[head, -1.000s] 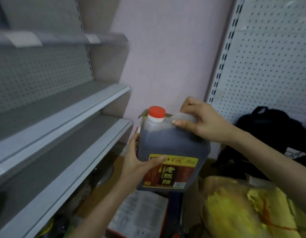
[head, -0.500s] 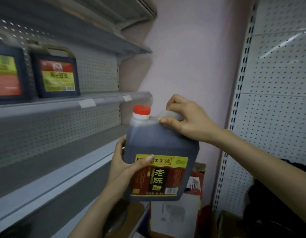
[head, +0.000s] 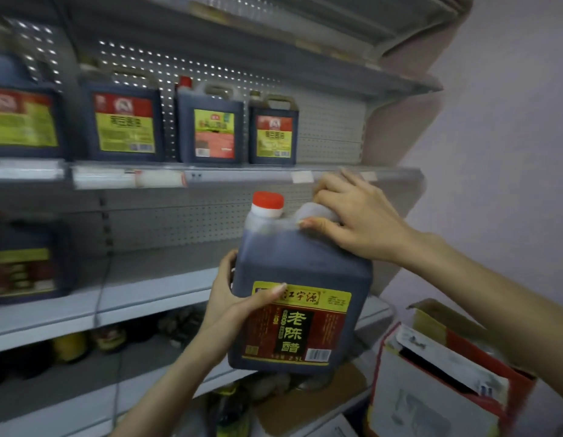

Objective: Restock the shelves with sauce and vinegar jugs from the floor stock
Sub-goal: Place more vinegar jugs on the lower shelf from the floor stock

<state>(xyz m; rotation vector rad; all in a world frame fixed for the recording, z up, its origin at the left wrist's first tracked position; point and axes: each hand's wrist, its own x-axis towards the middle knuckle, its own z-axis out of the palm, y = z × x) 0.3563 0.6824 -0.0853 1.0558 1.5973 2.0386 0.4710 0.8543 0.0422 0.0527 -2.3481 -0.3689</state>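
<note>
Vinegar jug [head: 300, 298] is held upright in mid-air in front of the shelving, resting on nothing. Left hand [head: 229, 298] cups its lower side, thumb across the label. Right hand [head: 359, 222] curls round the moulded top handle. The body is squarish translucent plastic with dark contents, a glossy label and a red cap [head: 267, 200]. Recommended: keep it level, clear the grey metal shelf [head: 242, 176] lip, and seat it right of the shelved jugs [head: 272, 134], label outward.
</note>
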